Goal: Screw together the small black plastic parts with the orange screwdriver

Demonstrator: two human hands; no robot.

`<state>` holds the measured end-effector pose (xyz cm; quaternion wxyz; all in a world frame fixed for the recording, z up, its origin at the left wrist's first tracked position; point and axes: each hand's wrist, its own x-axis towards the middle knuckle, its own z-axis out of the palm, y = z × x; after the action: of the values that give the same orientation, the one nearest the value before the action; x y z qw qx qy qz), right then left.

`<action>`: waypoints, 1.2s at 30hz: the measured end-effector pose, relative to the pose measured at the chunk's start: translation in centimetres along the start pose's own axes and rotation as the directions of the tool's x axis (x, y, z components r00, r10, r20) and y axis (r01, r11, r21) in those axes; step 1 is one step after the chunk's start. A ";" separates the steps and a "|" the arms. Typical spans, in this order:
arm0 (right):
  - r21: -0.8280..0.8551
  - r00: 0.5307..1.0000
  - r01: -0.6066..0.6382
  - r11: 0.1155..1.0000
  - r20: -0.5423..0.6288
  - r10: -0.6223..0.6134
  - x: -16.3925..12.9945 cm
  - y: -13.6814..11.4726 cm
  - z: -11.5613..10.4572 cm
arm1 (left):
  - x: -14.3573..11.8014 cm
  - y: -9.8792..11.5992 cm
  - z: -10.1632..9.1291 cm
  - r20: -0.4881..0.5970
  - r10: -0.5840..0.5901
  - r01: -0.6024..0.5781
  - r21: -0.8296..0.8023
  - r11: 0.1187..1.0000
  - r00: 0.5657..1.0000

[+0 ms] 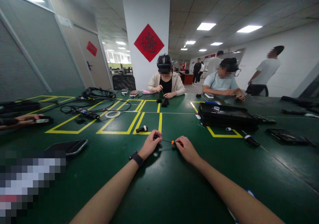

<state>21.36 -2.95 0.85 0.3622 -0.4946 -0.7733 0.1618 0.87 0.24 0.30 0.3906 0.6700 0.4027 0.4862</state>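
Observation:
My left hand (pixel 151 143), with a dark watch on its wrist, pinches a small black part (pixel 156 136) whose kind I cannot make out. In my right hand (pixel 186 147) is a screwdriver (pixel 172 142) with an orange and black handle, mostly covered by the fingers. Its thin shaft points left and reaches the black part; whether the tip sits in a screw is too small to see. Both hands are low over the green table (pixel 159 177). Just beyond my left hand lies a short black cylinder (pixel 142 129) with a white band.
Cables (pixel 84 111) and a white ring (pixel 112 114) lie left, among yellow tape outlines. A black case (pixel 226 114) stands right, near a black tool (pixel 250 139). Several small black blocks (pixel 164 102) lie before a seated person (pixel 165 81). Another person's hand (pixel 30 119) is at far left.

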 end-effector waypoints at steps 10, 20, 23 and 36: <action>0.038 1.000 -0.014 0.999 -0.017 0.015 -0.2 -0.4 0.0 | 0.0 0.1 0.0 0.000 0.007 -0.007 0.018 1.000 1.000; 0.013 1.000 0.026 1.000 -0.007 -0.026 -0.1 -0.3 -0.3 | 0.0 0.4 0.1 -0.014 -0.023 0.023 0.014 1.000 1.000; 0.016 0.999 0.032 0.999 -0.007 -0.032 -0.2 -0.5 -0.3 | -0.1 0.5 0.0 -0.009 -0.005 0.005 0.031 1.000 1.000; 0.021 0.999 0.029 0.999 -0.016 -0.028 0.0 -0.1 -0.1 | 0.0 0.5 0.1 -0.025 -0.012 0.013 0.058 0.998 1.000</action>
<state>21.36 -2.99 0.96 0.3756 -0.4810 -0.7757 0.1608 1.00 0.01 0.75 0.3688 0.6725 0.4256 0.4801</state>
